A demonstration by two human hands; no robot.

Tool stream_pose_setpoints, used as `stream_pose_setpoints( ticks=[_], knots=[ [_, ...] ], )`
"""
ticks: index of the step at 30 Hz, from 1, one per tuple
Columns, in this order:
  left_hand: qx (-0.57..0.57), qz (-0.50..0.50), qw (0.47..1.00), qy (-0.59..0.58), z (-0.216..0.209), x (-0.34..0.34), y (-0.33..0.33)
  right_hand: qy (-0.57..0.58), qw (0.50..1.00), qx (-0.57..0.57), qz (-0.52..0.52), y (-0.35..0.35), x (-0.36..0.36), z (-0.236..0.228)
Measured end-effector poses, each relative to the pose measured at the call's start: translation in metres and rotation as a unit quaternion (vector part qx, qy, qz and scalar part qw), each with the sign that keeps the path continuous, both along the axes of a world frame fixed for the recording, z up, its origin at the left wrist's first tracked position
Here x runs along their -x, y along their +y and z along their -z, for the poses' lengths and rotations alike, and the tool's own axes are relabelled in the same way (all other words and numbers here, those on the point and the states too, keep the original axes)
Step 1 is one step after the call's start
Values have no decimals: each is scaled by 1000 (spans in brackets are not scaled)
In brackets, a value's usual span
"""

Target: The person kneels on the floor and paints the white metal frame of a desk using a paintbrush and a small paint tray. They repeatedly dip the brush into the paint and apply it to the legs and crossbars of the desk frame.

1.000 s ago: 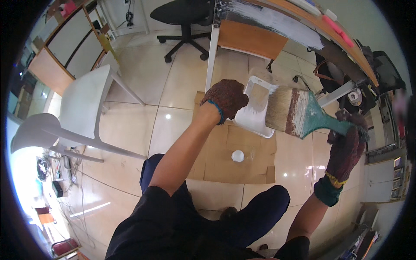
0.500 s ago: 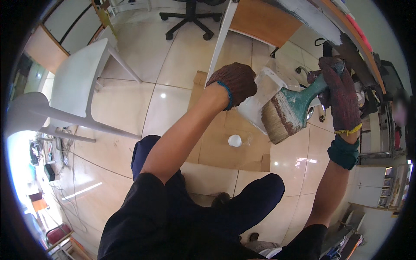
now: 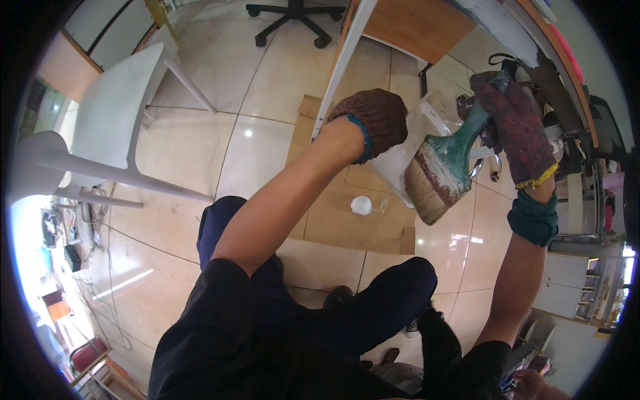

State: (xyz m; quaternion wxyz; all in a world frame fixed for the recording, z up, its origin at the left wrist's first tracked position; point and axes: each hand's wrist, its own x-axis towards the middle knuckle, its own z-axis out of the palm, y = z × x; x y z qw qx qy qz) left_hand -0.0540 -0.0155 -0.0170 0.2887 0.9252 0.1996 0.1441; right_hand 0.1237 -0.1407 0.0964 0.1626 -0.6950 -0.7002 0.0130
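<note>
My left hand (image 3: 373, 123), in a dark brown knit glove with a teal cuff, is closed beside a desk's pale metal leg; its fingers face away, so anything inside is hidden. A translucent white plastic tub (image 3: 393, 167) stands just beyond and below that hand, partly covered. In a maroon glove edged with yellow, my right hand (image 3: 517, 130) grips a wide paintbrush (image 3: 459, 153) by its green handle. The brush's tan bristles point down toward me, with whitish and brown residue near their base. A small white round cup or lid (image 3: 361, 205) lies between my arms, below.
Flattened cardboard (image 3: 327, 227) covers part of the tiled floor (image 3: 173, 160). The orange-panelled desk (image 3: 413, 30) has a grey-white smeared edge at upper right. White chairs (image 3: 117, 113) stand left, a wheeled chair base (image 3: 293, 15) far off. Cables (image 3: 110, 293) trail at left.
My left hand sits slightly farther right in the picture. The brush and right hand have shifted a little, the handle more upright. Dark cloth and a shoe now show beside my right knee.
</note>
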Motion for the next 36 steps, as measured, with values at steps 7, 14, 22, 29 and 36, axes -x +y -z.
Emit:
stream_pose_setpoints(
  ticks=[7, 14, 22, 29, 36],
  knots=[
    [-21, 19, 999, -29, 3, -3, -1, -121, 992, -16, -39, 12, -2, 1],
    [-48, 15, 998, -23, 11, -1, 4, 21, 998, -44, 30, -6, -15, 3],
    [-44, 8, 998, 39, 9, -1, 11, 451, 829, -132, 302, -50, -16, 9],
    [-90, 22, 995, 45, 32, -10, 20, 525, 749, -213, 344, -58, -32, 35],
    [61, -45, 991, 110, 5, -5, 22, 471, 794, -209, 322, -80, -65, 41]
  ],
)
